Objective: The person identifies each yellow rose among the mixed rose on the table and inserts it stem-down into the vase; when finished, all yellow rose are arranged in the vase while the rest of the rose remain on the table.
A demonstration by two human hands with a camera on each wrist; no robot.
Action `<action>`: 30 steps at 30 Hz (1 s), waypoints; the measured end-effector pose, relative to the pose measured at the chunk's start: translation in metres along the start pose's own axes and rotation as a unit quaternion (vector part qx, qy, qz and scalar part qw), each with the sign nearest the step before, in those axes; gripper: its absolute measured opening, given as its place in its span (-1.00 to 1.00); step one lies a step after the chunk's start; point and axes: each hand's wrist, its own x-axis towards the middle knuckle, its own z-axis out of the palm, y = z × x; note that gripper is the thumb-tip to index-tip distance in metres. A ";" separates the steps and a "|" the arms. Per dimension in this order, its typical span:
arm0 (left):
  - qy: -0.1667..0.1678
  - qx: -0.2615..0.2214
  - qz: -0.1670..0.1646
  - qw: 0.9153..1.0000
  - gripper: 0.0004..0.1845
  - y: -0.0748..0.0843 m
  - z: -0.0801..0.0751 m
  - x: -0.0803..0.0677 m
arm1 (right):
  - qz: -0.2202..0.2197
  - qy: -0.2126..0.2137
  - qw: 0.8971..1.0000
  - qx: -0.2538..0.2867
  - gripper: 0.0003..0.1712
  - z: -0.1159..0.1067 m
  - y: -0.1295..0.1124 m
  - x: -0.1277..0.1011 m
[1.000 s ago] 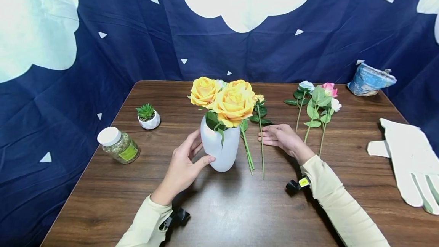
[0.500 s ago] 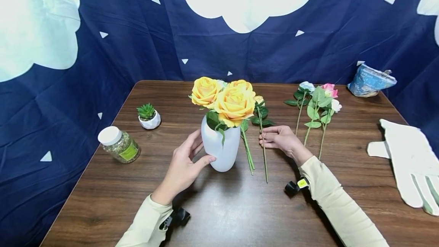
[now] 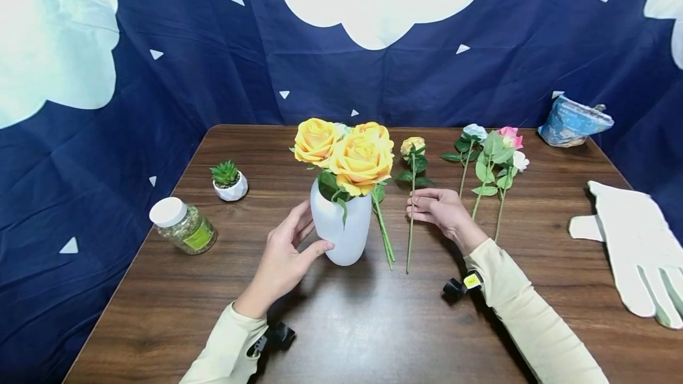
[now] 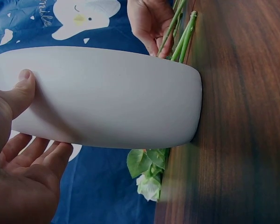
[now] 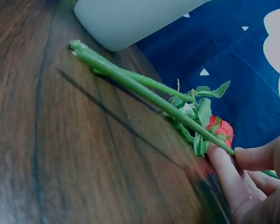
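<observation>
My left hand holds the white vase from its left side, thumb in front and fingers behind. Several large yellow roses stand in the vase. To the right, a smaller yellow rose has its stem pinched by my right hand. The right wrist view shows that stem between thumb and forefinger, its shadow on the table. Two loose green stems lie between vase and held rose; the vase and its roses hide their blooms in the head view.
Blue, pink and white flowers lie right of my right hand. White gloves lie at the far right, with a blue pouch behind. At left stand a potted succulent and a white-lidded jar. A blue curtain hangs behind the table.
My right hand has taken the smaller yellow rose between its fingers and shifted it slightly right, so its bloom now shows apart from the vase's roses. My left hand stays on the vase.
</observation>
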 end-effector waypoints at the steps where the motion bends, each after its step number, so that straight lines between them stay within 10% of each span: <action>1: 0.001 -0.001 -0.001 1.000 -0.23 0.000 0.000 0.000 | -0.002 0.005 1.000 0.003 -0.52 0.000 -0.001 0.000; 15: -0.005 0.007 0.007 1.000 -0.26 0.000 -0.001 0.001 | -0.023 0.051 0.997 0.057 -0.85 -0.001 -0.012 -0.006; 30: -0.003 0.004 0.011 1.000 -0.22 0.003 -0.002 0.000 | -0.039 0.071 0.992 0.099 -0.62 -0.003 -0.016 -0.005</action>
